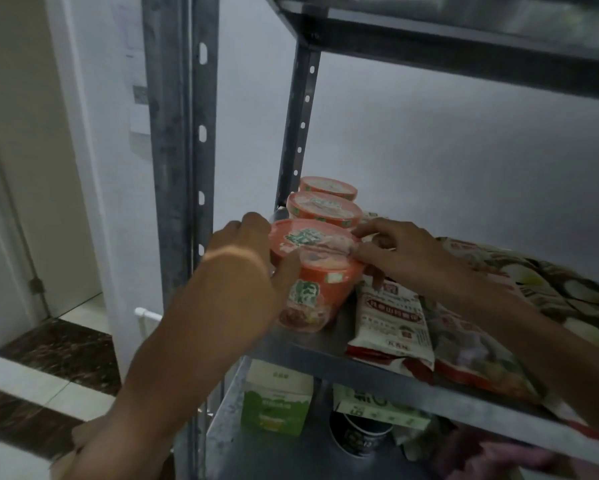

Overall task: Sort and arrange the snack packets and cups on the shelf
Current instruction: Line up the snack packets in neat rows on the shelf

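both hands clasped the front cup: left hand on its side, right hand at the lid rim. judged light, thin-walled, film-slick; best held low on the sides.

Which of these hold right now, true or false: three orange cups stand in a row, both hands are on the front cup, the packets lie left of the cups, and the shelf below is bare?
1. Three orange cups stand in a row. True: front cup, middle cup, back cup.
2. Both hands are on the front cup. True: left hand, right hand.
3. The packets lie left of the cups. False: the white packet lies to their right.
4. The shelf below is bare. False: a green and white carton stands there.
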